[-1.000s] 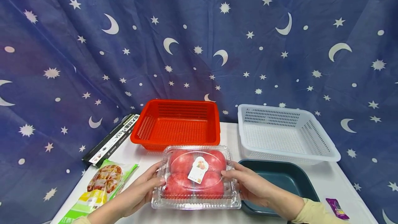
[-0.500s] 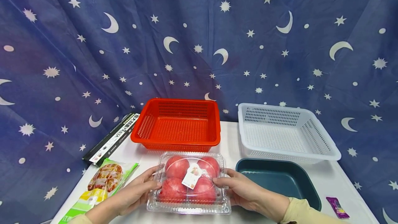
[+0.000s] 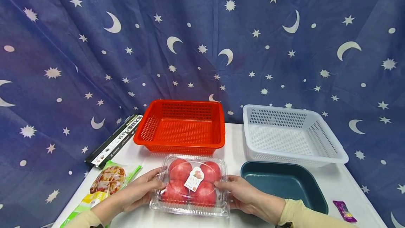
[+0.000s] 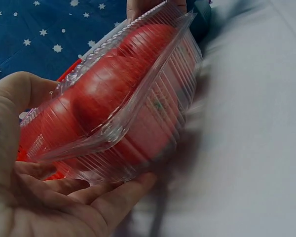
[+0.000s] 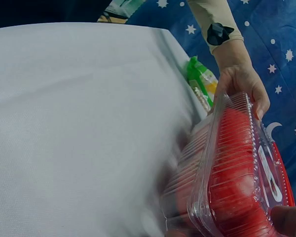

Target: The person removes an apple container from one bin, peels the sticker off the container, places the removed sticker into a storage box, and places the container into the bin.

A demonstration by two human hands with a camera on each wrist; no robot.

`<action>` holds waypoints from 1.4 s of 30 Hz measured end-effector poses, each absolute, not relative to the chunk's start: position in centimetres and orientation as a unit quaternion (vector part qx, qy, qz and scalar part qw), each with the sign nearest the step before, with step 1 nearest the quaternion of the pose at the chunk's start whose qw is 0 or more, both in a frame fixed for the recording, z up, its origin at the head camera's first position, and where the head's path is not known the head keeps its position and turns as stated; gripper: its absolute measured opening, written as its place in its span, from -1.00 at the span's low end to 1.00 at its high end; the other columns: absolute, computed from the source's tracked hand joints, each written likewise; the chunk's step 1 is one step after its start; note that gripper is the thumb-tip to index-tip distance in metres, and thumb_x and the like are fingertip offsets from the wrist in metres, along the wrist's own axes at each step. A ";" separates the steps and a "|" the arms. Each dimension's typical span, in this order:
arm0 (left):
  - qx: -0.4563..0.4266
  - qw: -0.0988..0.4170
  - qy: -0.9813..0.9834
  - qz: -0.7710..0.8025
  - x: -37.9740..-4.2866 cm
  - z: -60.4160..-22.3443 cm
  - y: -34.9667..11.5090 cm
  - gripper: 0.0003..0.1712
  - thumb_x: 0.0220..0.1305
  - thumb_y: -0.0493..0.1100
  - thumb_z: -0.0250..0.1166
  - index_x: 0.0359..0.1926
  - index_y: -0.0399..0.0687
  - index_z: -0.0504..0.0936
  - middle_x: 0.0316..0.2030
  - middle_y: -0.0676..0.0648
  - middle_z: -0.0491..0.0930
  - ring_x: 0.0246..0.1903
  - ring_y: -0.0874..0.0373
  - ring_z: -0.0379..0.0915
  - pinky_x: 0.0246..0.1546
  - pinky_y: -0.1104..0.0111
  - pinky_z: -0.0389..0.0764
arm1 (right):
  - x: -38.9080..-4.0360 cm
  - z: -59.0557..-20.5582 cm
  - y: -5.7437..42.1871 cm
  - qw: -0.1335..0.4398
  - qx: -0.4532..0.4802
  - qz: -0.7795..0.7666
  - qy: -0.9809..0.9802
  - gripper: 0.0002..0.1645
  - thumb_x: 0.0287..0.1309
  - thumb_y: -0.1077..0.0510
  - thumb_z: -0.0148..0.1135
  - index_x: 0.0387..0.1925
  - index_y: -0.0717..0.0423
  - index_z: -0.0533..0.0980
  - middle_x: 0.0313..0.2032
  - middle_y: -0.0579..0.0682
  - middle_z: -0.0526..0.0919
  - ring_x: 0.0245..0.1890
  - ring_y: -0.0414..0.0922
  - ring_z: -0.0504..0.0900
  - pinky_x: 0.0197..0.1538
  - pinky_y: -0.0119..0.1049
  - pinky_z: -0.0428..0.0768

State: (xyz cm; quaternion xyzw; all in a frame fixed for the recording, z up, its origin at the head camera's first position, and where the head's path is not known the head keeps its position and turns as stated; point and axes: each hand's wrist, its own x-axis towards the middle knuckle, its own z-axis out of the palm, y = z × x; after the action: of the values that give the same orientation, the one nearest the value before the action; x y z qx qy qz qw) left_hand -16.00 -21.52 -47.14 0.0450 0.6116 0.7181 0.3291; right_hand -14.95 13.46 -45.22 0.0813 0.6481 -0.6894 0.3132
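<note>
Clear box (image 3: 190, 211) held at both sides

The hands, left hand (image 3: 139, 191) and right hand (image 3: 242, 194), grip the box in front of the red basket (image 3: 178, 149). Four red fruits (image 3: 204, 194) sit inside, under a label (image 3: 194, 179). Around that basket on the worktop (image 3: 336, 182): pasta pack (image 3: 115, 141) left, bag (image 3: 102, 189) front-left, white basket (image 3: 294, 159) right, dark tray (image 3: 281, 185) front-right, purple packet (image 3: 345, 211) farther front-right.
</note>
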 end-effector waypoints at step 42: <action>0.226 0.103 0.813 0.526 -13.5 -48.2 -21.9 0.10 0.26 -0.10 0.50 0.64 0.07 0.01 0.62 -0.20 -0.28 0.37 -0.40 0.23 0.16 0.29 0.54 | -16.0 -41.8 14.7 0.243 0.106 -0.649 0.713 -0.07 0.23 0.15 0.29 0.51 0.33 0.11 0.25 0.34 0.46 0.10 0.18 0.60 0.10 0.03 0.65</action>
State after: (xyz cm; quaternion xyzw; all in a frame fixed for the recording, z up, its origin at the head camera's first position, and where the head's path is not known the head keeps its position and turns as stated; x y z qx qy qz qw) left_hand -13.47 -21.94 -48.18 0.2265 0.8132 0.5261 0.1027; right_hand -15.99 14.67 -41.84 0.1056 0.7129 -0.6494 0.2425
